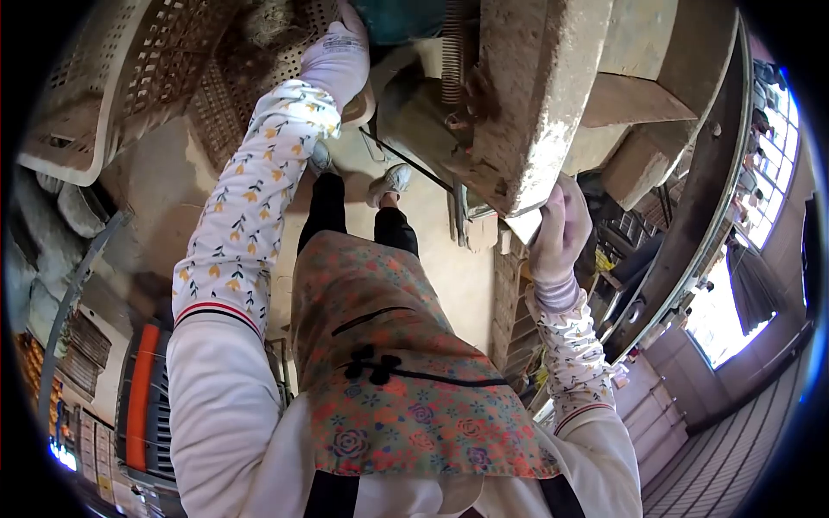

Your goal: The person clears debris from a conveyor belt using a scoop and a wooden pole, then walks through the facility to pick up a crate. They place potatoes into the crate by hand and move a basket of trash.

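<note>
My left hand (337, 62), in a pale glove, reaches down at the side of a dirty perforated plastic basket (211, 104). Its fingers run up to the top edge of the view, and their tips are hidden. Inside the basket lies a greyish, fibrous clump (269, 24). On the other side, my right hand (561, 231), also gloved, has its fingers curled at the lower end of a worn, dusty beam (540, 104) of the machine. A small, bright white flat piece (525, 226) shows between these fingers and the beam's end.
A coil spring (452, 52) hangs beside the beam. Wooden boards (639, 99) form a bench at the right. Another perforated crate (95, 138) stands at far left, above grey sacks (47, 233). An orange-and-black object (142, 397) is low at left. My shoes (393, 183) stand on the floor.
</note>
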`<state>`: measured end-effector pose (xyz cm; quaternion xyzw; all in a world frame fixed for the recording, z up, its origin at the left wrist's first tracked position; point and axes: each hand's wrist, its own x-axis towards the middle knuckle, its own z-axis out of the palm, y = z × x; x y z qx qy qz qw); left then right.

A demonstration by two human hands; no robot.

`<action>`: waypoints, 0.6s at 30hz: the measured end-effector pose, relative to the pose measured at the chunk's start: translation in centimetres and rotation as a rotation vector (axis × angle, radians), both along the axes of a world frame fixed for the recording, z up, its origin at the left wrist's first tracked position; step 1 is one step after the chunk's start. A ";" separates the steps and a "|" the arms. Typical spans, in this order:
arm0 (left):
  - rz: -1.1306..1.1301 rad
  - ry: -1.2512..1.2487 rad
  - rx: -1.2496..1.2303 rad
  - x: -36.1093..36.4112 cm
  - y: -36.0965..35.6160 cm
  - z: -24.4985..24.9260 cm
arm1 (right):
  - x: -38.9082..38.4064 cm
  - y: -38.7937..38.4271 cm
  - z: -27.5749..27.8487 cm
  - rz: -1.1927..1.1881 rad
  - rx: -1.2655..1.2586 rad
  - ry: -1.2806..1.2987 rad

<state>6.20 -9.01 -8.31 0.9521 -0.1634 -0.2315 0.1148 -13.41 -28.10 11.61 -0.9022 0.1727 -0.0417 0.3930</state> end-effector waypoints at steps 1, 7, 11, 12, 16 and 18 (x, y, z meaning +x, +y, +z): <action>-0.018 0.016 -0.020 -0.1 0.0 0.3 | 0.1 0.1 0.0 -0.004 0.020 -0.008; 0.023 -0.049 -0.079 -2.9 2.3 0.3 | 0.3 0.2 0.7 0.031 -0.036 0.015; 0.030 0.057 -0.208 -4.1 4.3 4.1 | 0.3 0.1 0.5 0.055 -0.108 -0.101; 0.151 0.117 -0.270 -4.6 4.5 6.0 | 0.1 -0.1 0.1 0.036 -0.079 -0.104; 0.134 0.222 -0.426 -7.4 9.9 1.2 | 0.0 0.2 0.6 0.018 -0.061 -0.139; 0.141 0.246 -0.360 -8.7 11.1 6.4 | -0.1 0.1 0.6 0.016 -0.102 -0.129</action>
